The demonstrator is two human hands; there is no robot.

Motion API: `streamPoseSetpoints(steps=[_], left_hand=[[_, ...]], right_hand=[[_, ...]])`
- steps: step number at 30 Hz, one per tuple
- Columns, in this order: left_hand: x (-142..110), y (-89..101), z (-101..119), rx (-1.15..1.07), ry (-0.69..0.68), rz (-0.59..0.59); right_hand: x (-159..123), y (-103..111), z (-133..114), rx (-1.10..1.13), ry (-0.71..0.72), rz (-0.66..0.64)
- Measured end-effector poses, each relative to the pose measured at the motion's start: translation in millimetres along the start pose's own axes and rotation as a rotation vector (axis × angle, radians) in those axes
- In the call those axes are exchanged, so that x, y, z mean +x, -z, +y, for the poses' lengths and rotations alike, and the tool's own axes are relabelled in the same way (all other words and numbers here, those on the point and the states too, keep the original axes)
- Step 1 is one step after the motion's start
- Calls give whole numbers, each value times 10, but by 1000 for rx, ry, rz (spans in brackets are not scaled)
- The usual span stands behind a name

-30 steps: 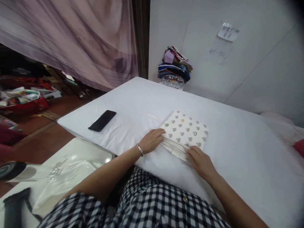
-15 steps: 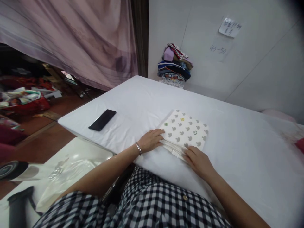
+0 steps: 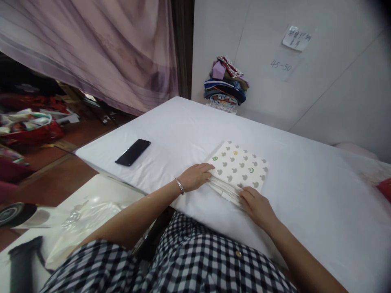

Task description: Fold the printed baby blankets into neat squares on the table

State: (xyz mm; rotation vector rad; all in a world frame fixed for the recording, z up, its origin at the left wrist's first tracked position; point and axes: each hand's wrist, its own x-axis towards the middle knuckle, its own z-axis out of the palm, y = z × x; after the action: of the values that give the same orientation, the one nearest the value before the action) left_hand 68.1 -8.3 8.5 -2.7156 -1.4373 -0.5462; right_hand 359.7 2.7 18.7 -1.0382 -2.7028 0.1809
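Observation:
A folded white garment or cloth [image 3: 240,165] with grey prints and a few green and yellow ones lies flat on the white-covered table [image 3: 305,195]. Its near edge shows several stacked layers and a small white tag. My left hand [image 3: 196,177], with a silver bracelet at the wrist, grips the near left corner, thumb below and fingers on top. At the near right corner, my right hand [image 3: 256,205] pinches the layers between thumb and fingers. Parts of both corners are hidden under my fingers.
A black phone [image 3: 133,152] lies on the table's left side. Folded clothes [image 3: 226,85] are stacked at the back by the wall. Lower left, a pale surface [image 3: 104,189] holds a clear plastic bag [image 3: 82,224]. A pink curtain [image 3: 122,53] hangs behind.
The layers at the cloth's near edge look slightly more spread and lifted between my hands. Both hands keep their places at the corners. The view has shifted a little.

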Motion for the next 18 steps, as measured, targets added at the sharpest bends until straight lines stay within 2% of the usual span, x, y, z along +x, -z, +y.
streamPoseSetpoints(steps=[3, 11, 18], left_hand=[[8, 16, -4, -29, 10, 20], [76, 37, 85, -127, 123, 187], [35, -61, 46, -94, 109, 201]], right_hand=[[20, 0, -29, -20, -1, -7], [20, -17, -31, -48, 10, 14], [-49, -76, 7, -56, 74, 123]])
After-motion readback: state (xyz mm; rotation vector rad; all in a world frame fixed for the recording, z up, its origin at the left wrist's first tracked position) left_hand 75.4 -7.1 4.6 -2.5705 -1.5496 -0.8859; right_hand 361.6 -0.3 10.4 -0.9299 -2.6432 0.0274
